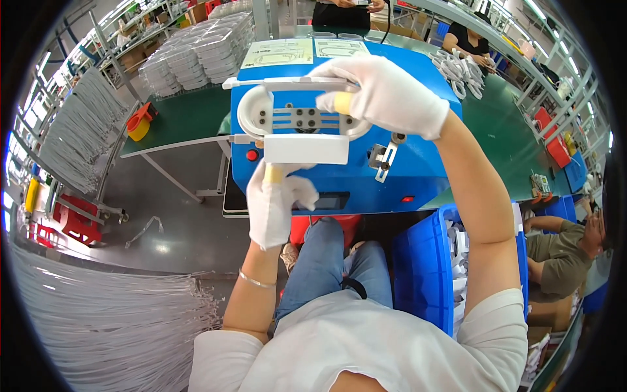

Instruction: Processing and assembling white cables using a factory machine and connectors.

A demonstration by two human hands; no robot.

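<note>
On the blue machine in front of me sits a fixture with a white rounded guide and a bolted metal middle plate. A flat white block lies along its near side, a narrow white bar along its far side. My left hand, gloved in white with yellow tape on a finger, is at the near block's lower edge, fingers apart. My right hand, gloved alike, curls over the far bar's right end. Its taped finger bends inward, and whatever it grips is hidden.
A metal bracket and red buttons are on the machine. A blue bin of white pieces stands at my right, white cable bundles at my left. Clear trays are stacked far left. Other people work nearby.
</note>
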